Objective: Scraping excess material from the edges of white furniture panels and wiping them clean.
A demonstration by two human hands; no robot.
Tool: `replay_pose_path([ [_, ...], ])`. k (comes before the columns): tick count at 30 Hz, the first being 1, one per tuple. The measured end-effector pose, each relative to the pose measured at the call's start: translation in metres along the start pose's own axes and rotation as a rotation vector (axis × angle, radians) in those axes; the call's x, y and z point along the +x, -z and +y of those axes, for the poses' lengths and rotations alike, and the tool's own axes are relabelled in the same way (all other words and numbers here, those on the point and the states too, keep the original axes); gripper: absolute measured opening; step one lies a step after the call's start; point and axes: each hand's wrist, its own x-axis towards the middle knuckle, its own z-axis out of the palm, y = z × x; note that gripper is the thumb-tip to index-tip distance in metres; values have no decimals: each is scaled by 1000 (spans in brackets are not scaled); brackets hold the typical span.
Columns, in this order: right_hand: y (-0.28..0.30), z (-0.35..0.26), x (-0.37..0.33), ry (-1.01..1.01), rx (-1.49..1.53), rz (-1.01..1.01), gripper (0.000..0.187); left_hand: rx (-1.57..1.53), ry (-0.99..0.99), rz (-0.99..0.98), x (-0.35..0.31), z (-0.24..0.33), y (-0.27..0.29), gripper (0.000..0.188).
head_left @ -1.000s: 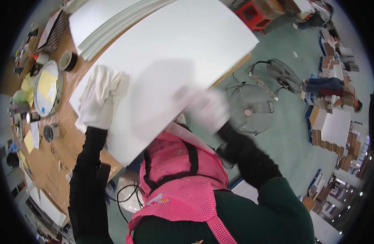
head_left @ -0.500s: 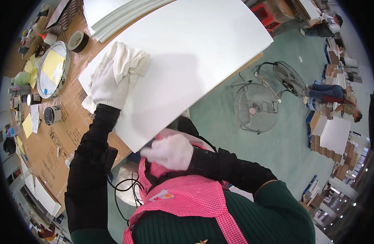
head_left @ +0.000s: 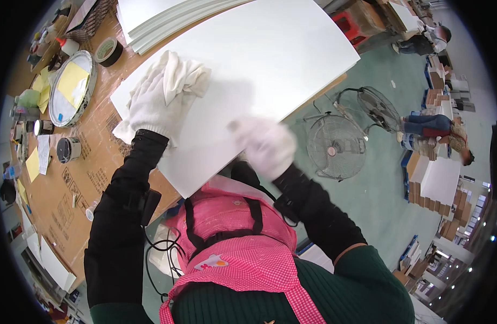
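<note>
We've got tape point(head_left: 116, 57) near our white board point(head_left: 291, 59), two fans point(head_left: 336, 151) on green floor point(head_left: 380, 200); left hand point(head_left: 151, 102) grips a rag point(head_left: 189, 78); right hand point(head_left: 268, 147) is blurry, can't tell its grip.

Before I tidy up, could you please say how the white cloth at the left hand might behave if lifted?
The white cloth looks floppy, given its soft folds. It is probably light, as the fabric bunched at the left hand looks thin.
</note>
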Motion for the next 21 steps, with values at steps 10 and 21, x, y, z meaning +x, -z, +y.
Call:
replay_pose_path([
  [10,62,89,56,-488,-11,161,29,4,53,-28,-7,-10,-5,52],
  [21,1,-80,-26,457,251,-701,7,-4,45,-19,-1,10,14,51],
])
